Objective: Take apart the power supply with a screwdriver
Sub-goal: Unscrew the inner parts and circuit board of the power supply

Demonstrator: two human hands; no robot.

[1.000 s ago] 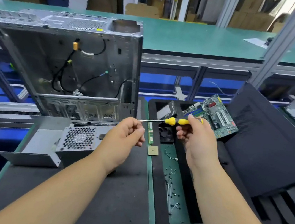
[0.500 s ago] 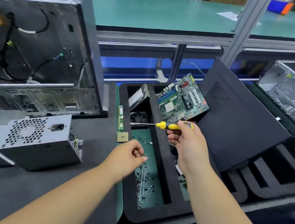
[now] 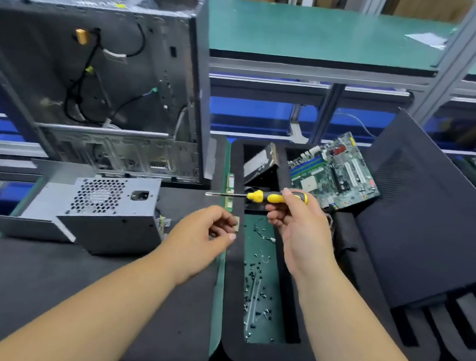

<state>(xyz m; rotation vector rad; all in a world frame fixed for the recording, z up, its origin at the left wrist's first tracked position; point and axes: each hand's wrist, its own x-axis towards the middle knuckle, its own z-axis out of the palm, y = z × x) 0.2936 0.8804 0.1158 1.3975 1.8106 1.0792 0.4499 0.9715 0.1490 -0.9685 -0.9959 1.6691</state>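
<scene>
Since half a second ago the view has swung back to the left, so the power supply (image 3: pixel 110 212) sits nearer the middle of the picture again, and the left hand (image 3: pixel 206 236) has drawn a little away from the screw compartment toward the dark mat (image 3: pixel 67 294). The right hand (image 3: pixel 299 230) keeps its grip on the screwdriver (image 3: pixel 261 196), fingers curled round the yellow and black handle, shaft level and pointing left. The left hand's fingers are loosely curled, thumb and fingertips close together; whether they pinch something small cannot be told.

The black foam tray (image 3: pixel 239 354) on the right has a long compartment with a green floor, scattered with small dark screws (image 3: pixel 258 297) and a few thin metal pieces. In the tray's upper compartments a hard drive (image 3: pixel 259 165) leans tilted, and a green motherboard (image 3: pixel 336 174) rests at a slant against a black side panel (image 3: pixel 423 221). A small square chip (image 3: pixel 237 223) lies just beside the tray's left edge, near a narrow green strip (image 3: pixel 230 191).

The power supply is a grey metal box lying on the mat, left of both hands, in front of the open computer case (image 3: pixel 92 87). Its perforated fan grille and black socket face up toward the camera, and a tuft of wires shows at its right end. A loose grey metal sheet (image 3: pixel 31 215) lies against its left side.
</scene>
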